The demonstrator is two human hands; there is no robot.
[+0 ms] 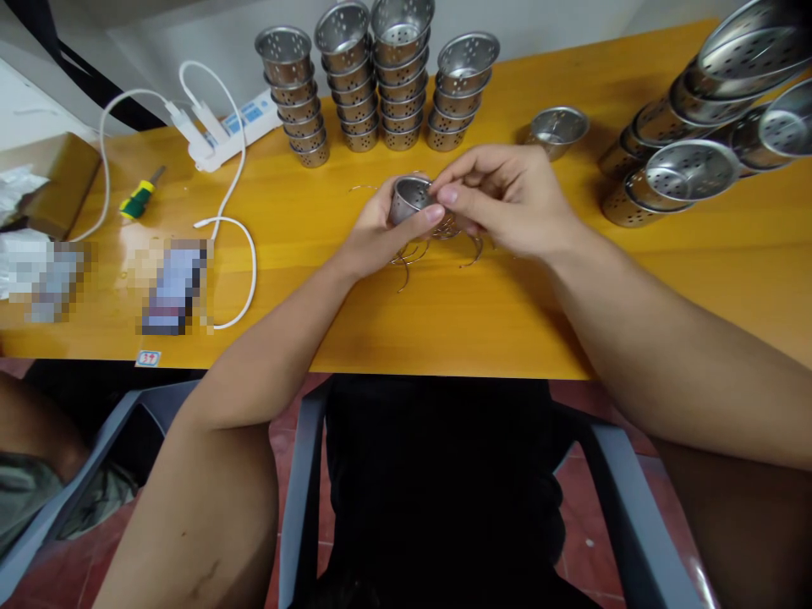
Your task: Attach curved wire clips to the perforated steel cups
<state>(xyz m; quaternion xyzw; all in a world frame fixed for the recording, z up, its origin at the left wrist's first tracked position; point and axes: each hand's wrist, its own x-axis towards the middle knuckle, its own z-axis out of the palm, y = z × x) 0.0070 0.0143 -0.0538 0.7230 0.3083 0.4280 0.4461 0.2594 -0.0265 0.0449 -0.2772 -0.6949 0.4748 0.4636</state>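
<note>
Cup (411,196): 12 o'clock, mid-desk (444,330)
Left hand (386,220): wrapped around cup
Right hand (501,199): pinched at cup's 2 o'clock rim; cannot tell on what
Wires (447,227): cup's 4 o'clock
Rim work: seemingly underway
Next pinch: likely needs steady cup

At the far left of the yellow wooden bench (406,338) lies a white and blue rectangular power strip (257,118), thin white plastic cables (255,264) running from its plugs. Nearer, left of them, rests a screwdriver with a green and yellow handle (138,201). A dark rectangular phone (172,292), blurred, lies near the front edge, above a small white, blue-bordered label (149,359). Farthest left stands a brown cardboard box (71,182) beside crumpled clear plastic (22,258).
</note>
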